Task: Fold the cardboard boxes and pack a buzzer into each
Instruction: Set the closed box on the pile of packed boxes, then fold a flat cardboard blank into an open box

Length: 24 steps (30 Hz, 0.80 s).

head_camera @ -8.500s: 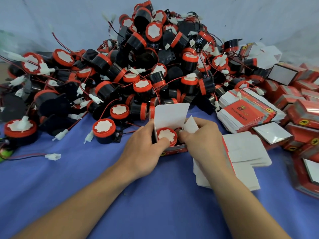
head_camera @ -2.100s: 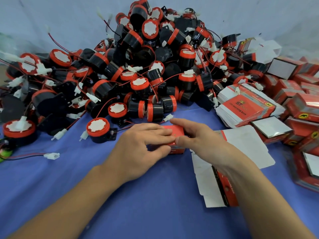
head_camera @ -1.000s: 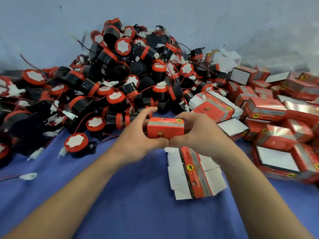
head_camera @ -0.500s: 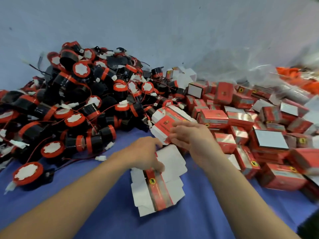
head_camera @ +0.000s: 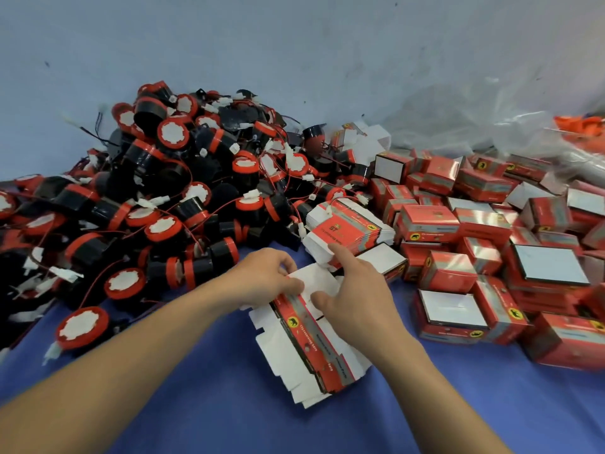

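My left grip [head_camera: 269, 277] pinches the far flap of the top flat carton [head_camera: 312, 342], my right grip [head_camera: 355, 301] rests spread open beside it, the carton's long axis running from both toward me.

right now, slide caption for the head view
Left hand pinches a flat carton, right hand on it, between buzzer pile and closed boxes.

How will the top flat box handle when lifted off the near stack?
Probably light and floppy: the flat box is thin card with loose white flaps. Its glossy print may let it slide; the left hand pinches one flap.
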Tool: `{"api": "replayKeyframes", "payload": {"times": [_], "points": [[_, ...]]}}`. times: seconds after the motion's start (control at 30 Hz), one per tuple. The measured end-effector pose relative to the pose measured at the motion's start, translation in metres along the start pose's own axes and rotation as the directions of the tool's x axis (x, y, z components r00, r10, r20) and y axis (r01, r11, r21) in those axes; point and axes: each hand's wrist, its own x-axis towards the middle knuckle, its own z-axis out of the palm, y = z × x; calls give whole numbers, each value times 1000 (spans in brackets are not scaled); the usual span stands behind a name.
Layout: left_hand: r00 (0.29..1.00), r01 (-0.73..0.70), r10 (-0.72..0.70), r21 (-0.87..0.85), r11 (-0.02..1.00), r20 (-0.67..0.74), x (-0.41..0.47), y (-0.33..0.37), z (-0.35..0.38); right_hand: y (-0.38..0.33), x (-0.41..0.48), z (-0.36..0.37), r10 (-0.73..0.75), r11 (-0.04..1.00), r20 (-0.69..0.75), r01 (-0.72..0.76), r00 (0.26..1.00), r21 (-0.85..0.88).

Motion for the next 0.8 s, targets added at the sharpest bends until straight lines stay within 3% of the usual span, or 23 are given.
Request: {"api": "replayKeyframes", "payload": {"times": [0.13, 0.23, 0.3, 0.37, 0.43, 0.53, 0.67, 0.8], "points": [[1000, -6, 7, -151, 989, 10, -9, -6, -25, -9, 2, 1, 12, 1000, 36, -12, 999, 7], [997, -47, 29, -285, 957, -66, -22, -7, -45, -23, -2, 6, -4, 998, -53, 7, 999, 56], [989, -76, 28, -338, 938, -143, -33, -12, -54, -34, 0, 11, -12, 977, -115, 36, 993, 212], [986, -69, 1, -399, 914, -166, -46, -19, -62, -49, 8, 15, 29, 902, -82, 9, 996, 432], [990, -43, -41, -567, 822, -136, -61, -29, -72, -63, 18, 21, 111, 802, -30, -72, 993, 593], [991, -66, -57, -801, 595, -123, -80, -49, -80, -82, 31, 42, 232, 680, -17, -150, 973, 717], [984, -49, -128, -881, 470, -123, -88, -81, -64, -97, 33, 75, 236, 668, -10, -154, 972, 728], [1000, -8, 0, -928, 372, -9, -90, -101, -49, -87, 28, 86, 210, 699, 25, -168, 977, 695]]}}
